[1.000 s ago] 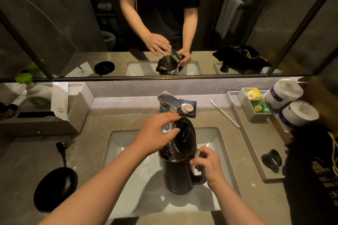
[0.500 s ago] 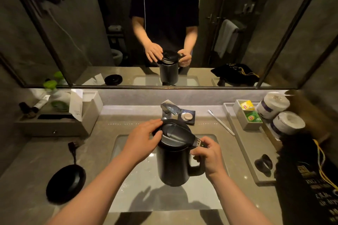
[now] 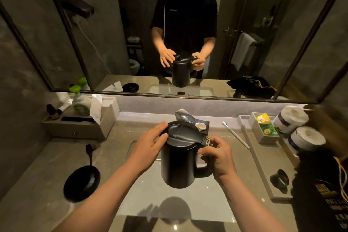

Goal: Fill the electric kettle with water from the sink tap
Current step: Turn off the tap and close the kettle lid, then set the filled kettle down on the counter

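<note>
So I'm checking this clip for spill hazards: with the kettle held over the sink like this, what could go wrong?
The kettle hangs in the air from the right hand alone; if it is full, it might slip. The left hand only rests flat on the lid, which may not be latched. The base and plug lie on the counter, exposed to drips.

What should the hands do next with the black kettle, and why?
Probably carry the kettle left and set it on its round black base. The lid is closed, the right hand holds it lifted above the sink, and the left hand rests flat against the lid.
</note>
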{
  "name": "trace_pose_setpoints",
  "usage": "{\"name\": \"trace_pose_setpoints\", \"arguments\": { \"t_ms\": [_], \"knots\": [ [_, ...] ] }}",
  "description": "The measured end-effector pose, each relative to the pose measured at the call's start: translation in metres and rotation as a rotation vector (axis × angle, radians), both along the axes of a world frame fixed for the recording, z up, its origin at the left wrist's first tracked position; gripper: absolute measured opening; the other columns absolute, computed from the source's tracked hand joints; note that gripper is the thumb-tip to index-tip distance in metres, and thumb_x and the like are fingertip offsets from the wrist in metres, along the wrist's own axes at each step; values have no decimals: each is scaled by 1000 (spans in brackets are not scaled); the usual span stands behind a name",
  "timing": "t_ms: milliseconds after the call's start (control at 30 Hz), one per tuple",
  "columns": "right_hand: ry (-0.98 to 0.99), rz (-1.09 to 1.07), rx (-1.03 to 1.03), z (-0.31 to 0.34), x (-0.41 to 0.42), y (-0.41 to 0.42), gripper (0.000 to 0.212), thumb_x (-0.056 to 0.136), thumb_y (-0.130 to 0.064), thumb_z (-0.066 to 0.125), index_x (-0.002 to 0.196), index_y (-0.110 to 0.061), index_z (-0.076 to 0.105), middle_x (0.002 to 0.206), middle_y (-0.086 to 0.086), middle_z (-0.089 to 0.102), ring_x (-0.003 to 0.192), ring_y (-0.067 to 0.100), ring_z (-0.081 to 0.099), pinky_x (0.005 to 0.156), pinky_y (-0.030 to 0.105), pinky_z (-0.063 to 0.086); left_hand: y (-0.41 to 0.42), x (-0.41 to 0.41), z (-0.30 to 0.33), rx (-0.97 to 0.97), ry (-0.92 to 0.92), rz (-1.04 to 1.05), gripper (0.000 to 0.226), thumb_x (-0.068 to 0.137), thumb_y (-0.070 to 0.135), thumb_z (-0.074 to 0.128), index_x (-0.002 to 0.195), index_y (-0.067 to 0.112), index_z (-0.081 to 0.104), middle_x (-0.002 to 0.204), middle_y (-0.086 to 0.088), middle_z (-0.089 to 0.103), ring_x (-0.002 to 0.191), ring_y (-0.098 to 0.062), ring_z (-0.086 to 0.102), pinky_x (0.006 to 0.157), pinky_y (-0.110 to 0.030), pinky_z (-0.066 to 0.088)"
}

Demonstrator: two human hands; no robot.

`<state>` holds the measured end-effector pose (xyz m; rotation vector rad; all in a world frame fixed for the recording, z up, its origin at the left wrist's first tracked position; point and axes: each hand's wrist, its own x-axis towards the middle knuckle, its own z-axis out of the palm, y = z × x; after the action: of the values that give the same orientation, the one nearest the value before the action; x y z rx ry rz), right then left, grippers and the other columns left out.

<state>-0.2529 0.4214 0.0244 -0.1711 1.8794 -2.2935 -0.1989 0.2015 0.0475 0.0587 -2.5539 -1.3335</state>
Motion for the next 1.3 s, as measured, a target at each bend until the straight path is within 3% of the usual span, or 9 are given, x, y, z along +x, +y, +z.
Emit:
{"name": "trace_pose_setpoints", "arguments": {
  "t_ms": [100,200,300,533,667,833,1067,1233,1300],
  "knots": [
    [39,57,-8,7,-1,-9,32,43,-14,76,71,-8,60,58,6,50,53,18,47,45,26,41,-1,12,3,286,-17,227,53,89,36,59,139,27,43,130,12,49,117,-8,48,96,-28,38],
    [79,127,-6,10,1,-22,30,47,-16,79,66,-16,56,58,1,52,54,16,48,47,26,42,-7,24,6,464,-39,257,19,90,34,58,106,29,67,101,6,66,98,-18,60,80,-33,46],
    [131,225,28,7,6,-39,32,54,-19,84,72,-17,57,61,-3,57,58,14,53,51,25,46,-21,42,9,592,-59,291,15,93,28,54,93,26,69,100,-1,69,99,-21,60,89,-45,47],
    [303,449,237,2,20,-104,21,73,-21,80,82,-30,64,72,-10,66,68,8,59,65,22,50,-73,94,-7,636,-23,457,22,94,35,52,108,42,67,104,16,70,102,-5,61,79,-29,47],
    [371,571,364,-9,34,-154,29,77,-30,77,102,-22,64,92,6,69,87,25,64,80,43,52,-111,122,-21,690,10,605,24,88,32,56,108,39,68,92,4,73,96,-15,66,75,-38,54],
    [400,677,429,-20,43,-217,29,83,-22,76,106,-10,62,96,17,67,88,31,62,82,48,50,-158,145,-32,717,48,711,26,91,23,53,102,39,70,103,12,72,101,-5,64,85,-32,48],
    [383,765,490,-32,44,-277,26,83,-21,76,106,-23,64,88,-9,66,77,-3,59,73,21,48,-202,155,-40,752,28,808,24,95,17,51,97,35,67,88,23,72,83,7,64,59,-11,48],
    [418,744,506,-38,42,-292,37,82,-13,76,95,-41,57,79,-34,66,75,-17,58,66,2,40,-218,152,-44,741,-8,801,30,93,21,52,94,45,69,87,22,72,82,5,65,61,-12,48],
    [395,726,499,-40,39,-295,37,82,-10,76,94,-40,58,79,-26,67,74,-15,58,66,3,41,-223,148,-44,720,-28,780,34,93,24,52,89,55,68,91,24,71,85,6,64,65,-14,48]
  ]
}}
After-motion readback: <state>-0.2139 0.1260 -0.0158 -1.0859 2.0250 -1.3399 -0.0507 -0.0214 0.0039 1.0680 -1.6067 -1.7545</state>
